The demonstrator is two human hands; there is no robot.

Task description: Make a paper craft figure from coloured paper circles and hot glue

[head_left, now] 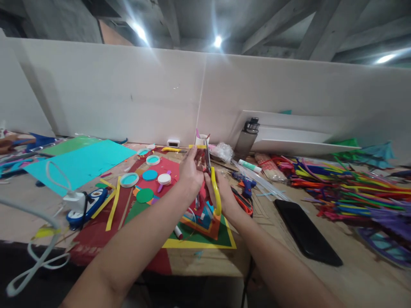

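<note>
My right hand (221, 192) is closed round the yellow handle of a pair of scissors (217, 194), whose blades point up and away from me. My left hand (190, 171) pinches a small yellow strip (199, 146), which reaches across to the blades near their tips. Whether the blades touch or cut the strip I cannot tell. Below both hands lies a stack of coloured sheets (229, 244), with yellow, green and orange edges showing. Round discs rest left of my hands, among them a green disc (145, 195), a blue disc (150, 175) and a white disc (164, 179).
Cut yellow strips (113, 209) and a power strip (88, 209) lie at left, near a turquoise sheet (83, 162). On the right are a black phone (306, 231), a glue gun (248, 187), a glue stick (249, 166), a bottle (246, 139) and many pipe cleaners (346, 184).
</note>
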